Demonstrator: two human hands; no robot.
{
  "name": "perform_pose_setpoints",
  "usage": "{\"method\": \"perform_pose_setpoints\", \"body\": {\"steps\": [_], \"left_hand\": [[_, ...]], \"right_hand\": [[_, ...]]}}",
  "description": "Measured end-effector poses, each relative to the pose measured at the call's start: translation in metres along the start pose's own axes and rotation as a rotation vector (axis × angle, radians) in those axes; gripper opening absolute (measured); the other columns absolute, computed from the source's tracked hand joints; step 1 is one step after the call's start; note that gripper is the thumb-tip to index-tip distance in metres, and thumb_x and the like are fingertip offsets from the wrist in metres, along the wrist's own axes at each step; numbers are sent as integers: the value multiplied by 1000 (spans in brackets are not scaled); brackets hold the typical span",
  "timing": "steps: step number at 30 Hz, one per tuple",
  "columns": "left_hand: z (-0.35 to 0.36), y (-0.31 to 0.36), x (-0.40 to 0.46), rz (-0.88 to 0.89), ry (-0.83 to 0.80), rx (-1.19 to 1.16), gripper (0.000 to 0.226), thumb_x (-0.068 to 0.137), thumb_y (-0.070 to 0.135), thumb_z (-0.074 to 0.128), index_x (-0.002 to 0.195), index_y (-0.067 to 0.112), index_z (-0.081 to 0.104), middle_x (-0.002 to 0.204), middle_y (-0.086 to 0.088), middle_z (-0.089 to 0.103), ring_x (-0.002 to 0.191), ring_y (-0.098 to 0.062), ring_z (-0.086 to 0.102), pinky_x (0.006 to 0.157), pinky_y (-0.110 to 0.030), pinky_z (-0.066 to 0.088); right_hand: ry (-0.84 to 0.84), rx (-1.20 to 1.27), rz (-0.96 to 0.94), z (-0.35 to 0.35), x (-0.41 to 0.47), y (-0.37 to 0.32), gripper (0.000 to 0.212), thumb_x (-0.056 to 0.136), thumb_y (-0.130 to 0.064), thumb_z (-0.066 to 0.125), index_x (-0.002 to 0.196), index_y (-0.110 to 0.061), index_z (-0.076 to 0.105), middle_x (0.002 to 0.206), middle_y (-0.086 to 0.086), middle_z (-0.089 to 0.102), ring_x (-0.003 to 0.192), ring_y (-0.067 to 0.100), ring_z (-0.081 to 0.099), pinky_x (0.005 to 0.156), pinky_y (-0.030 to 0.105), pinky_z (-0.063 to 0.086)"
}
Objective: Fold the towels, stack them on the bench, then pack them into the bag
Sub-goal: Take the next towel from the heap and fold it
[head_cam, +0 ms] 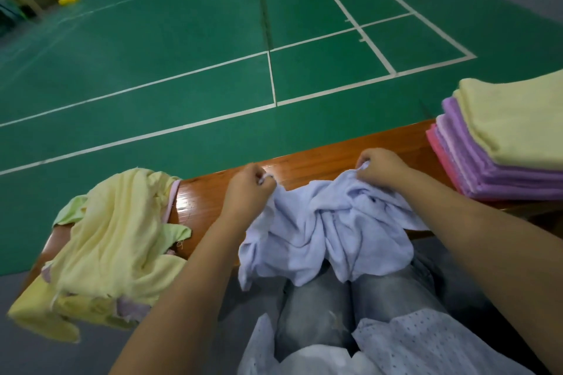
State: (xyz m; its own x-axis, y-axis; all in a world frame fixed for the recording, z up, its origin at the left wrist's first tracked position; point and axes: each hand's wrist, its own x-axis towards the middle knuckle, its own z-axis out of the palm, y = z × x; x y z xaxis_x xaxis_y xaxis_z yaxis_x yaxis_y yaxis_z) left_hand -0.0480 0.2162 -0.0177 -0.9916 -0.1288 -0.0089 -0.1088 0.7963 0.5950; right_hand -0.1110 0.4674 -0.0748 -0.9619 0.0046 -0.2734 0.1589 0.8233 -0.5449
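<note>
Both hands pinch the same crumpled pale lilac towel at its far edge: left hand has fingers curled on one corner, right hand has fingers curled on another bunch of the edge. So each grip is grasping cloth, nothing released. The towel lies half on the wooden tabletop and half hanging over the person's knees, still a wrinkled heap, no fold line visible; looks like corners are being found to spread it out.

Done so far, judging by the layout: a stack of folded towels sits at the right end of the tabletop, yellow on top, purple and pink layers below, edges fairly square. Left to do: a loose pile of unfolded towels at the left end, mostly pale yellow with bits of green and pink, partly drooping off the tabletop edge. Those plus the lilac one need folding and stacking.

No bag in view, so packing looks not started. Rough judgement: somewhere past the middle of folding, whole packing stage still ahead.
</note>
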Motion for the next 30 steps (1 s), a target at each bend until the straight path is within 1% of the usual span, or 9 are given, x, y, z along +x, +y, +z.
{"method": "perform_pose_setpoints", "body": {"steps": [2, 4, 7, 9, 11, 14, 18, 24, 30], "left_hand": [[-7, 2, 10, 2, 2, 7, 13, 92, 22, 56, 86, 11, 55, 67, 4, 51, 63, -17, 46, 52, -25, 33], [-7, 12, 11, 6, -137, -77, 15, 92, 29, 61, 102, 19, 57, 74, 4, 56, 65, -17, 53, 53, -24, 41], [2, 32, 7, 30, -371, -274, 40, 88, 31, 68, 122, 37, 49, 69, 3, 54, 56, -11, 49, 48, -21, 42], [10, 42, 7, 90, -426, -248, 35, 88, 30, 68, 121, 34, 58, 63, 3, 48, 52, -8, 42, 46, -19, 40], [13, 48, 7, 131, -445, -215, 16, 90, 26, 66, 103, 18, 69, 60, 3, 48, 50, -7, 42, 46, -18, 40], [2, 47, 12, 101, -375, -325, 16, 91, 20, 64, 81, 8, 64, 61, 1, 51, 53, -11, 45, 48, -20, 40], [-33, 33, 23, -28, -225, -640, 17, 92, 12, 60, 75, 11, 59, 58, 3, 54, 50, -11, 49, 48, -20, 47], [-48, 17, 31, -193, -26, -804, 28, 96, 14, 56, 69, 12, 51, 46, 6, 50, 43, -8, 46, 48, -22, 44], [-33, -3, 36, -370, 70, -873, 28, 97, 15, 55, 70, 10, 48, 55, -2, 40, 47, -14, 36, 47, -27, 32]], "right_hand": [[74, 206, -72, -10, -4, -7, 8, 84, -15, 64, 78, -19, 60, 85, 3, 63, 80, 21, 56, 63, 26, 41], [65, 374, -181, -26, -14, -22, 14, 85, -16, 67, 75, -22, 58, 75, -1, 58, 74, 16, 52, 62, 25, 40], [-50, 573, -338, -50, -36, -48, 12, 88, -17, 66, 79, -21, 59, 75, -2, 56, 71, 11, 50, 65, 22, 42], [-114, 602, -430, -60, -47, -61, 9, 90, -16, 63, 83, -20, 59, 76, -2, 55, 70, 8, 49, 65, 18, 42], [-128, 571, -479, -66, -51, -66, 7, 90, -16, 63, 86, -20, 59, 78, 1, 56, 71, 8, 50, 67, 19, 44], [-115, 548, -452, -75, -50, -58, 7, 86, -18, 69, 87, -18, 62, 79, 7, 60, 73, 14, 51, 68, 28, 43], [-145, 399, -357, -82, -49, -32, 21, 77, -26, 77, 92, -19, 63, 64, -10, 57, 61, 7, 48, 58, 22, 37], [-69, 178, -295, -85, -53, -9, 19, 78, -25, 77, 89, -15, 66, 80, 2, 63, 72, 12, 52, 65, 27, 42], [50, 387, -169, -88, -57, 11, 7, 81, -7, 71, 85, -11, 67, 78, 2, 64, 73, 13, 55, 67, 23, 44]]}}
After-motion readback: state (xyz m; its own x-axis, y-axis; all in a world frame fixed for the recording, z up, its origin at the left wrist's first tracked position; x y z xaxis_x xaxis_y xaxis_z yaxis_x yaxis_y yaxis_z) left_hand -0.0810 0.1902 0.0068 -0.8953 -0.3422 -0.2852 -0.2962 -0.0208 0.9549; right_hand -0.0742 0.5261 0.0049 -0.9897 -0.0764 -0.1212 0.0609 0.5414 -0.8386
